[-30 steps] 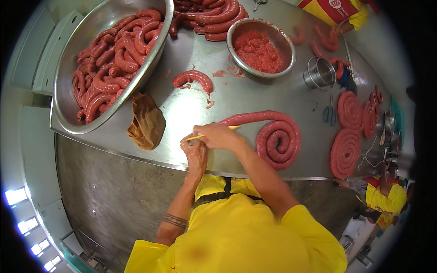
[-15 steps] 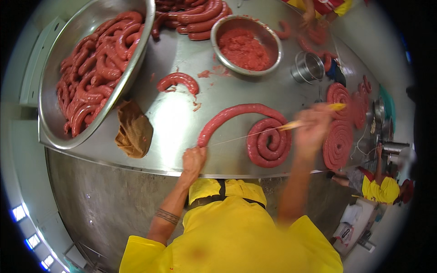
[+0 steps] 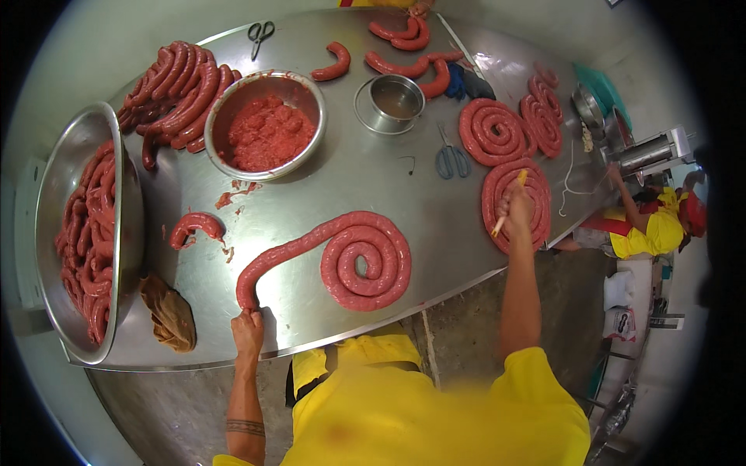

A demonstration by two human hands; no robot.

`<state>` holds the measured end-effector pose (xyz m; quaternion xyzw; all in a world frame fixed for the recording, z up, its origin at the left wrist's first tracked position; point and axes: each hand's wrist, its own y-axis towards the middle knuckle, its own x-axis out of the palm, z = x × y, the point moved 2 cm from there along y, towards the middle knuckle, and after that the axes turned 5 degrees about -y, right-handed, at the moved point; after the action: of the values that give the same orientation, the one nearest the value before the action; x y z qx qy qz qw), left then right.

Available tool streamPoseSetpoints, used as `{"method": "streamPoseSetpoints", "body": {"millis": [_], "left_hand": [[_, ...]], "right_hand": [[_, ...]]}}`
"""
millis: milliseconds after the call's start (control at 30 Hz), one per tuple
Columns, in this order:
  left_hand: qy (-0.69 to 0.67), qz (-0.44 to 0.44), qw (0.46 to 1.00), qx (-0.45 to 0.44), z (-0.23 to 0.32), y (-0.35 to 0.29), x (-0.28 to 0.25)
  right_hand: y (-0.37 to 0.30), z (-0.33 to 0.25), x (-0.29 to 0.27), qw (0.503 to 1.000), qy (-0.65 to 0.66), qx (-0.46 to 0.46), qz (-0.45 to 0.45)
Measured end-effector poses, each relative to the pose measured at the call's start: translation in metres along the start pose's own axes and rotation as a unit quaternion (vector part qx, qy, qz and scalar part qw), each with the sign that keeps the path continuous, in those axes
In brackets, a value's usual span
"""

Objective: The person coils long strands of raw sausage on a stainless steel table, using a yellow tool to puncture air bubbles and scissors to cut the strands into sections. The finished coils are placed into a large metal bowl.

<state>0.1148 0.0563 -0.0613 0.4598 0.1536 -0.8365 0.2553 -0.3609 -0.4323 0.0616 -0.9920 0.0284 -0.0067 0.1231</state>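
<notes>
Near the front edge of the metal surface (image 3: pixel 443 233), a coiled sausage (image 3: pixel 332 268) lies flat, its tail (image 3: pixel 272 259) running leftward, then bending toward that edge. The left hand (image 3: pixel 248 332) closes on the tail's end; the right hand (image 3: pixel 516 205), fingers curled, grips a yellow stick (image 3: pixel 522 177) over another spiral (image 3: pixel 493 194).

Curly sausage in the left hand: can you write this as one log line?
Left hand: gripping end of curly sausage | Right hand: holding yellow stick | Blue-handled scissors: lying on metal table

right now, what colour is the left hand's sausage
The sausage is pinkish red; see head view.
</notes>
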Motion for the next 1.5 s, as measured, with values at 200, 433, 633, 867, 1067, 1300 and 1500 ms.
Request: {"method": "streamPoseSetpoints", "body": {"millis": [200, 433, 633, 867, 1067, 1300, 1500], "left_hand": [[-0.484, -0.094, 0.784, -0.376, 0.051, -0.004, -0.006], [-0.433, -0.064, 0.784, -0.439, 0.054, -0.039, -0.030], [-0.442, 0.025, 0.808, -0.388, 0.041, -0.057, -0.030], [-0.309, -0.003, 0.867, -0.391, 0.037, -0.083, -0.027], [-0.397, 0.050, 0.842, -0.362, 0.039, -0.101, -0.020], [-0.001, 0.219, 0.954, -0.203, 0.102, -0.057, 0.041], [-0.125, 0.148, 0.956, -0.220, 0.083, -0.042, 0.027]], "right_hand": [[0.102, 0.090, 0.037, 0.848, -0.486, -0.212, 0.028], [0.132, 0.102, 0.084, 0.678, -0.707, -0.200, 0.020], [0.064, 0.080, 0.063, 0.926, -0.350, -0.018, -0.143], [-0.190, 0.126, 0.114, 0.748, 0.023, 0.526, -0.405], [-0.304, 0.158, 0.187, 0.521, -0.129, 0.512, -0.670], [-0.255, 0.161, 0.177, 0.527, -0.151, 0.485, -0.682], [-0.245, 0.153, 0.159, 0.561, -0.138, 0.434, -0.691]]}}
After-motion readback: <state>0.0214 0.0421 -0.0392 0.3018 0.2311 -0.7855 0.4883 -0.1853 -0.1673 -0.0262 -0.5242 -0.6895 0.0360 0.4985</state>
